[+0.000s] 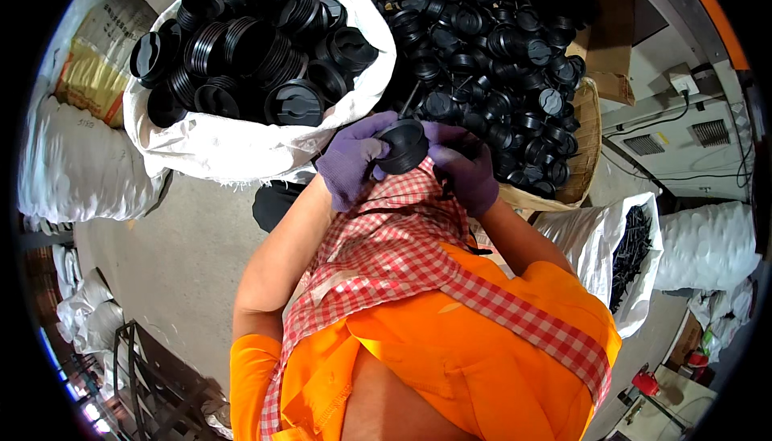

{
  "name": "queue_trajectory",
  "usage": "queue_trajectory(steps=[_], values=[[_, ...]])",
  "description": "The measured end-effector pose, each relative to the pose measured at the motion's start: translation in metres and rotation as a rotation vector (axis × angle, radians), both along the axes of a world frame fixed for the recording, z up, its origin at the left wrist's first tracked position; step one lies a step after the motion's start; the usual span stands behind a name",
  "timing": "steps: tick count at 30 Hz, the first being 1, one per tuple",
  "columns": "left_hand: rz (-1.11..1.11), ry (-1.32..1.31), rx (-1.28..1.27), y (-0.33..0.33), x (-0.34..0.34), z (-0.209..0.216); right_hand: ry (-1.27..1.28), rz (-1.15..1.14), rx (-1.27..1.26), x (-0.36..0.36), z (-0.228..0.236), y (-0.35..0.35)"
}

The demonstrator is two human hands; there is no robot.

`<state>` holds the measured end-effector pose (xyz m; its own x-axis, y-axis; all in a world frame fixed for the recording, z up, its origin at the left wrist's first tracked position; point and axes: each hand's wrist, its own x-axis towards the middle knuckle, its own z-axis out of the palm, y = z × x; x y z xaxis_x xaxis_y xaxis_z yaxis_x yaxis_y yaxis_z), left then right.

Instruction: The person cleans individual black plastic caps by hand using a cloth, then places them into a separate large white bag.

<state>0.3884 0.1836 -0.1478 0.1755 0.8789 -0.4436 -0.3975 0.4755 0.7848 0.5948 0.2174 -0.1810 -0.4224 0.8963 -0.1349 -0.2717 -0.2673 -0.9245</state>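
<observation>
In front of my apron I hold a round black plastic cap [404, 147], its flat disc tilted and its ribbed edge turned to the right. My left hand [354, 159], in a purple glove, pinches it between the thumb on its face and the fingers behind. Close against the cap's right side is my right hand [466, 169], also in a purple glove, with the fingers curled. Something dark shows at those fingers, but its kind is hidden. Just above the cap a thin stick-like piece [412, 97] points upward; whether a hand holds it cannot be seen.
A white woven sack [265, 151] full of black caps stands at the far left. To the far right, a large heap of black caps [482, 63] lies in a cardboard-coloured container [591, 147]. Right of me is a white sack [575, 240] with thin black pieces [631, 256].
</observation>
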Motion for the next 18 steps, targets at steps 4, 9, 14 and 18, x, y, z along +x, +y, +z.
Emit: queue_trajectory(steps=[4, 9, 14, 18], values=[[-0.078, 0.099, 0.071, -0.004, -0.013, -0.007, -0.08, -0.096, 0.035, 0.014, -0.004, 0.015], [-0.522, 0.407, 0.313, -0.008, -0.003, 0.008, -0.158, 0.365, 0.537, 0.002, 0.008, 0.009], [-0.23, -0.014, 0.097, -0.023, -0.021, -0.002, 0.075, 0.568, 0.25, 0.001, 0.012, 0.017], [-0.329, 0.106, 0.256, -0.023, -0.02, -0.005, -0.282, 0.619, 0.642, -0.01, 0.0, 0.012]])
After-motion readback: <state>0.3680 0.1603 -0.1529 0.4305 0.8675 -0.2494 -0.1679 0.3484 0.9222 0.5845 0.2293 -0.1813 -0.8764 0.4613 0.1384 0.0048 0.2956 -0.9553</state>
